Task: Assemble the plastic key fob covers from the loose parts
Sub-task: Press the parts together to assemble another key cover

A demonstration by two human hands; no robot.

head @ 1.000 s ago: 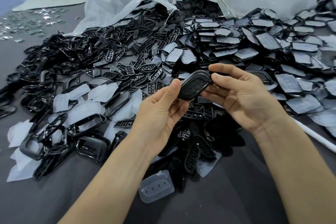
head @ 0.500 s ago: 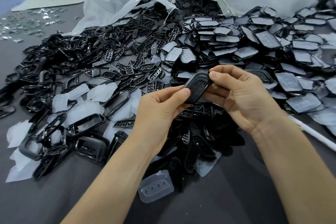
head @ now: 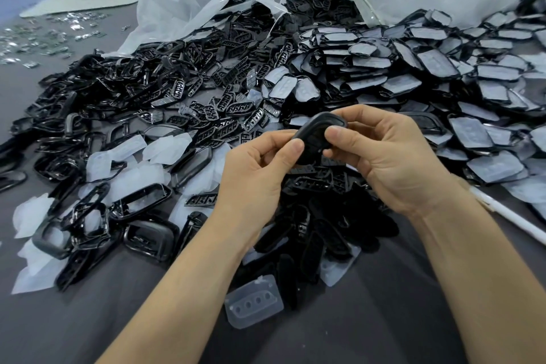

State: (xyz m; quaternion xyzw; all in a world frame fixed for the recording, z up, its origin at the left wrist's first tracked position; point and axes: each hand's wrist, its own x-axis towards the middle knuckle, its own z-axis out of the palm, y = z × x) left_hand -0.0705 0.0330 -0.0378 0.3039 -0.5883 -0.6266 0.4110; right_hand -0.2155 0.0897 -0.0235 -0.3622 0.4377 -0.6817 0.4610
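- Head view: left hand point(head: 254, 174) up from 7 o'clock, fingers curled, thumb tip pressing the left edge of the black key fob cover point(head: 312, 130).
- Right hand point(head: 384, 156) in from 5 o'clock, thumb and forefinger pinching the cover's upper end.
- Cover tilted in mid-air at centre, above the grey table point(head: 384, 319).
- Clear button pad point(head: 254, 301) flat at 6 o'clock; loose black parts point(head: 177, 77) heaped 9 to 12 o'clock.
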